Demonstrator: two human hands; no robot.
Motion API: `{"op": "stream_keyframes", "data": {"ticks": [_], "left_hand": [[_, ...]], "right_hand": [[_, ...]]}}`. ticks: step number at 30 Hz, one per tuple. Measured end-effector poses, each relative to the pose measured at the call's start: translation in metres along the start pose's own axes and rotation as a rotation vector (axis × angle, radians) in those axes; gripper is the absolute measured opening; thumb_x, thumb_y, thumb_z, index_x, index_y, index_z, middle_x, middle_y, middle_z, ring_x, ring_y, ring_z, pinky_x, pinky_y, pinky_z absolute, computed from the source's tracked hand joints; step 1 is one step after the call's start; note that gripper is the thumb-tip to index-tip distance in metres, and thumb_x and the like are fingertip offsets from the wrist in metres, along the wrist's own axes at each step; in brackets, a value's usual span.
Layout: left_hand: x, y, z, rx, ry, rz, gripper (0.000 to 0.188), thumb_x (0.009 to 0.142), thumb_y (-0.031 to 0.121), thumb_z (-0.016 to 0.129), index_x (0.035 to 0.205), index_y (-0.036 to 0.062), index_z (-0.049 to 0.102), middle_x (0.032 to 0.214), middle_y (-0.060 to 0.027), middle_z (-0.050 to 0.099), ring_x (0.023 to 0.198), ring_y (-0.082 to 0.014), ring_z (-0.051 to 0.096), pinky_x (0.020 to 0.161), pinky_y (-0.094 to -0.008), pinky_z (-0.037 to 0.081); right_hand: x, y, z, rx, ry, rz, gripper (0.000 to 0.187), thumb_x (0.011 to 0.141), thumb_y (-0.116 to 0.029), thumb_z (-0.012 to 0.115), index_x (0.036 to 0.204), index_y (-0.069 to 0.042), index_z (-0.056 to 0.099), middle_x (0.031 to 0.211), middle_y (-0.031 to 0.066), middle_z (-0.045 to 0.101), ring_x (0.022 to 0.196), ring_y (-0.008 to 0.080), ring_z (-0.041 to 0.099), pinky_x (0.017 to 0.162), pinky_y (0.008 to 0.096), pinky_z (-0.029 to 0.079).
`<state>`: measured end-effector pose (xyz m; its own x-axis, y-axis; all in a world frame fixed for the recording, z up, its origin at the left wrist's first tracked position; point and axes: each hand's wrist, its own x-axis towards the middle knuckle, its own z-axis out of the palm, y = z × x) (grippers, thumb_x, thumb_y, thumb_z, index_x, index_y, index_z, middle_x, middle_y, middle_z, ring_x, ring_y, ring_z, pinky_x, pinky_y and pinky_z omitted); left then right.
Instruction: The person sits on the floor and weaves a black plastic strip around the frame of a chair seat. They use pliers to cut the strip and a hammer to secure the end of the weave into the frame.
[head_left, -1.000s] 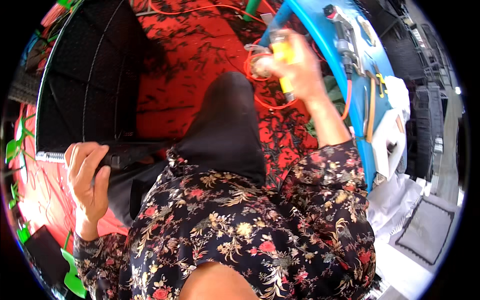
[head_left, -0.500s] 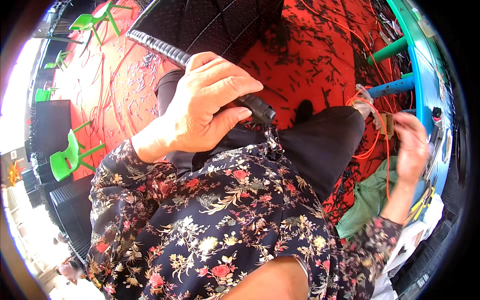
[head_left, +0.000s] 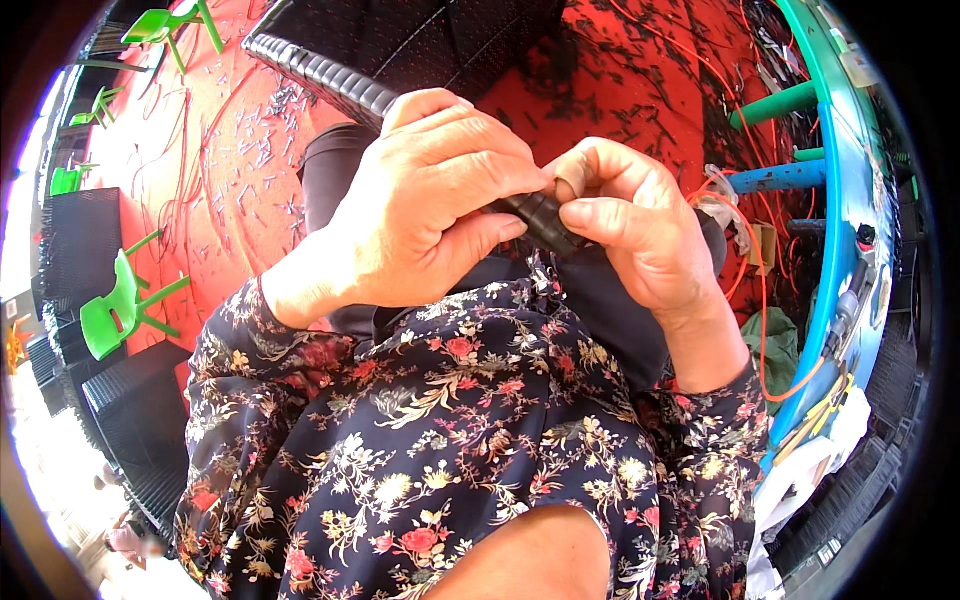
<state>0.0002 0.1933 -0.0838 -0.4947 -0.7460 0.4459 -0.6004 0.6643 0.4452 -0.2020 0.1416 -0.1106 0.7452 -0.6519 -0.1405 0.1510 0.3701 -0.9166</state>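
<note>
My left hand [head_left: 440,195] is closed around the long, ribbed black wrapped edge [head_left: 325,80] of a dark woven panel [head_left: 420,40]. This edge slants from the upper left down to the middle, where its black end [head_left: 548,222] sticks out past my left thumb. My right hand [head_left: 640,220] is at that end, its thumb and curled fingers pinched together against it. Whatever lies between these fingertips is hidden. A tan wrap [head_left: 572,186] is around one right finger.
Dark scraps litter the red floor [head_left: 650,110]. At right stands a blue-rimmed table [head_left: 832,200] with tools along it and an orange cord [head_left: 766,340] hanging beside it. Green chairs [head_left: 125,305] and black woven pieces [head_left: 140,420] stand at left. Green cloth [head_left: 775,350] lies below the table.
My right hand has come from beside the table at right to the end of the wrapped edge, and its fingers have closed there. My left hand keeps its grip.
</note>
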Motion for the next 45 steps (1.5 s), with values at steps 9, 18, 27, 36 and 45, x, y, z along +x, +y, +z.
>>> {"op": "stream_keyframes", "data": {"ticks": [9, 18, 27, 36, 45], "left_hand": [[0.002, 0.004, 0.002, -0.016, 0.033, -0.01, 0.029, 0.069, 0.022, 0.069, 0.091, 0.0034, 0.062, 0.088, -0.0081, 0.062, 0.086, -0.0258, 0.059, 0.085, -0.0411, 0.038], [0.002, 0.006, 0.007, -0.016, 0.07, -0.026, 0.036, 0.063, 0.027, 0.075, 0.087, 0.003, 0.062, 0.083, -0.0074, 0.062, 0.08, -0.0241, 0.06, 0.078, -0.0371, 0.04], [0.007, 0.009, 0.007, -0.008, 0.045, -0.018, 0.03, 0.069, 0.025, 0.071, 0.088, 0.0032, 0.062, 0.084, -0.0067, 0.062, 0.078, -0.0234, 0.059, 0.076, -0.0369, 0.039], [0.017, 0.02, -0.004, 0.108, -0.185, -0.03, 0.026, 0.076, 0.027, 0.061, 0.093, 0.0068, 0.064, 0.089, -0.008, 0.06, 0.079, -0.0222, 0.056, 0.083, -0.0444, 0.033], [0.008, 0.034, -0.03, 0.07, -0.241, -0.12, 0.027, 0.073, 0.029, 0.066, 0.089, 0.0082, 0.065, 0.088, -0.0078, 0.061, 0.079, -0.0226, 0.057, 0.089, -0.0467, 0.03]], "right_hand": [[-0.009, -0.005, 0.003, 0.132, 0.031, 0.108, 0.017, 0.077, -0.009, 0.058, 0.091, -0.001, 0.055, 0.083, -0.0006, 0.055, 0.078, 0.0065, 0.05, 0.073, 0.0206, 0.039], [-0.006, -0.003, 0.002, 0.094, -0.044, 0.087, 0.025, 0.081, -0.01, 0.065, 0.102, -0.002, 0.054, 0.091, 0.0007, 0.054, 0.087, 0.0074, 0.052, 0.077, 0.0218, 0.043], [-0.015, 0.011, -0.01, 0.201, -0.088, -0.02, 0.036, 0.08, -0.013, 0.066, 0.11, -0.004, 0.048, 0.101, 0.0021, 0.052, 0.093, 0.009, 0.05, 0.078, 0.0232, 0.043], [-0.025, 0.051, -0.012, 0.471, -0.056, -0.228, 0.033, 0.082, -0.011, 0.061, 0.111, -0.002, 0.048, 0.109, 0.0067, 0.054, 0.103, 0.016, 0.052, 0.089, 0.0291, 0.041], [-0.023, 0.063, 0.012, 0.056, -0.07, -0.301, 0.04, 0.073, -0.018, 0.073, 0.105, -0.002, 0.056, 0.102, 0.0015, 0.053, 0.085, 0.0056, 0.049, 0.064, 0.0182, 0.039]]}}
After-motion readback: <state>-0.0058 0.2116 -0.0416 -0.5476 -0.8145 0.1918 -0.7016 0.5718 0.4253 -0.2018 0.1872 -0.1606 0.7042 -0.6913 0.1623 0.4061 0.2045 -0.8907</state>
